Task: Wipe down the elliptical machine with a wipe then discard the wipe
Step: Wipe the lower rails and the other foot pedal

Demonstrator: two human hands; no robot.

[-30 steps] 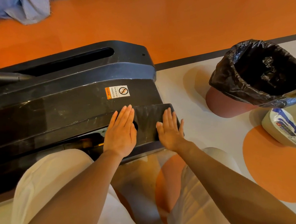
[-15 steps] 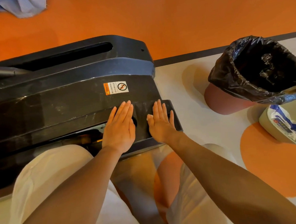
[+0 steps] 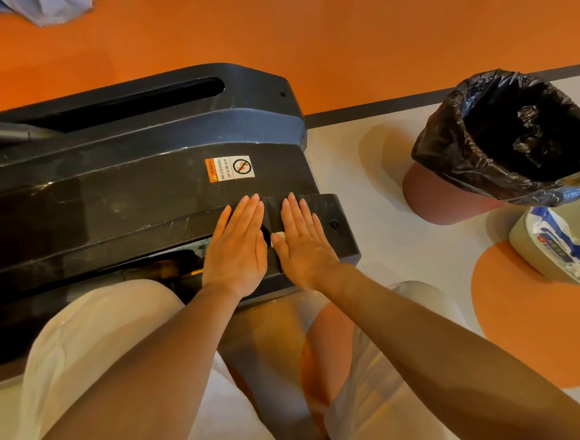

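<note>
The black elliptical machine base (image 3: 135,182) lies across the left half of the view, with a warning sticker on top. My left hand (image 3: 237,247) lies flat with straight fingers on its near rail. Just to its right, my right hand (image 3: 302,243) presses flat on the same rail. A small white corner of the wipe (image 3: 278,236) shows under my right hand by the thumb; the remainder is hidden beneath the palm.
A bin with a black bag liner (image 3: 516,142) stands open on the floor at the right. Beside it a pale tub holds a pack of wipes (image 3: 558,245). Blue cloth (image 3: 37,9) lies at the top left. My knees in light trousers are below.
My right hand has slid leftward along the rail, closing the gap to my left hand. My left hand has stayed in place.
</note>
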